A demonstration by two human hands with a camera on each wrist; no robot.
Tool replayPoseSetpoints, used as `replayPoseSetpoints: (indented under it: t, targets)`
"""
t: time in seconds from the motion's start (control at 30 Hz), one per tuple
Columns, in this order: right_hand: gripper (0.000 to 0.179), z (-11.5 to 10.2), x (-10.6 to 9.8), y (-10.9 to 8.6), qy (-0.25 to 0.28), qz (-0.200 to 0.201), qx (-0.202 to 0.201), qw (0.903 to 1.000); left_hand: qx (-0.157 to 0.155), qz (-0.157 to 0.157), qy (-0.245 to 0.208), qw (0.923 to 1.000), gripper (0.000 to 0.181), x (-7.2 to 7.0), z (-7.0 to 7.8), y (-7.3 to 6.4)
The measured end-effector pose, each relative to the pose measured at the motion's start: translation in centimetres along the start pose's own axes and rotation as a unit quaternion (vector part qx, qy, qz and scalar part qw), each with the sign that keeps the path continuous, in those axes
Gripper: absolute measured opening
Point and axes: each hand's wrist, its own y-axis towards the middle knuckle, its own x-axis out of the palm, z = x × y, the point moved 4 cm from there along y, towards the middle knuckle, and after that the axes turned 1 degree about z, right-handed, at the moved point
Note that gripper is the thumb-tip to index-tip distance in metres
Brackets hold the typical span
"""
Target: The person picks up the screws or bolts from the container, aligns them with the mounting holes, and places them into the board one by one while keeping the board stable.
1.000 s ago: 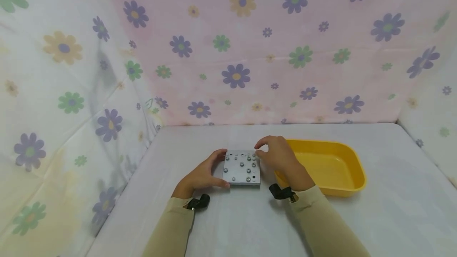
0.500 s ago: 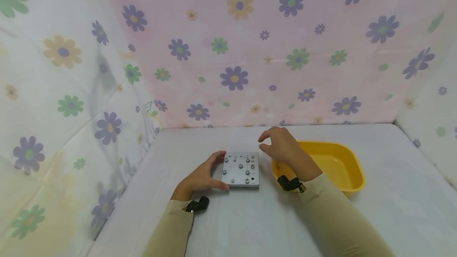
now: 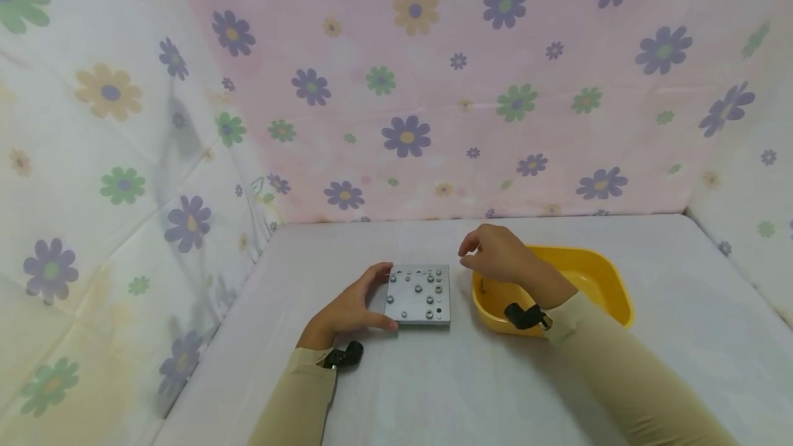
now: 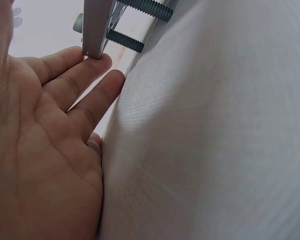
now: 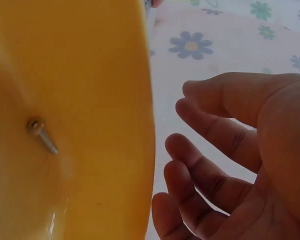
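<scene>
A square silver metal plate (image 3: pixel 409 301) with several socket-head screws and holes lies in the middle of the table. My left hand (image 3: pixel 350 308) holds it from the left, thumb at the near edge and fingers at the far corner. In the left wrist view, fingertips touch the rim of the plate (image 4: pixel 97 27), and threaded screw shanks (image 4: pixel 126 40) stick out of its underside. My right hand (image 3: pixel 502 257) hovers over the left rim of the yellow tray (image 3: pixel 604 274), fingers loosely bent around nothing. One socket-head screw (image 5: pixel 42 134) lies inside the tray in the right wrist view.
The white-covered table (image 3: pixel 396 391) ends at a flowered cloth backdrop (image 3: pixel 347 136). A similar cloth (image 3: pixel 149 226) hangs along the left side. The tray stands to the right of the plate, with a gap between them.
My right hand has moved away from the plate's upper right corner, rightward to above the tray's rim. The left hand stays on the plate.
</scene>
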Motion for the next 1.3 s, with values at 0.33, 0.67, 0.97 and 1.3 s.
replayPoseSetpoints:
  t: [0.33,0.67,0.97,1.3]
  targets:
    - [0.014,2.2,-0.8,-0.3,0.022,-0.043,-0.037,0.9981,-0.001,-0.003,-0.004,1.0,0.12,0.0,0.0,0.0]
    - [0.011,4.8,-1.3,-0.4,0.05,-0.088,-0.099,0.99,0.005,-0.003,-0.01,0.9999,0.119,0.0,-0.2,0.0]
    - [0.026,5.7,-1.2,-0.4,0.071,-0.151,-0.088,0.982,-0.002,-0.003,-0.009,1.0,0.12,0.0,-0.4,0.0]
    - [0.029,6.8,0.3,0.0,0.035,-0.192,-0.058,0.979,-0.004,-0.005,-0.016,0.9999,0.121,0.1,-0.2,0.0]
